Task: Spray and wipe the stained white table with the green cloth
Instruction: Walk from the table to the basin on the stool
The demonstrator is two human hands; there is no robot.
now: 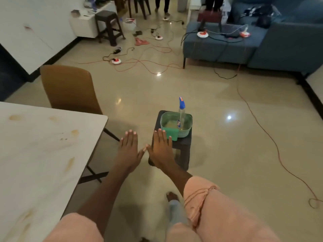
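Here, a brown chair (70, 88) stands behind the white table (35, 154) at the left of the frame, and orange cables (262, 126) trail across the floor. At centre, the left hand (128, 151) and right hand (160, 151) are stretched out flat, fingers spread, grasping nothing. Just beyond them a dark stool (181, 145) carries a green basin (186, 126) holding a spray bottle (181, 112), with the green cloth (172, 135) draped on its near rim. Brownish stains mark the tabletop.

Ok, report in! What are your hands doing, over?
Left hand and right hand open, flat, empty. Spray bottle in green basin, green cloth over its rim. Stained table unwiped. Path clear.
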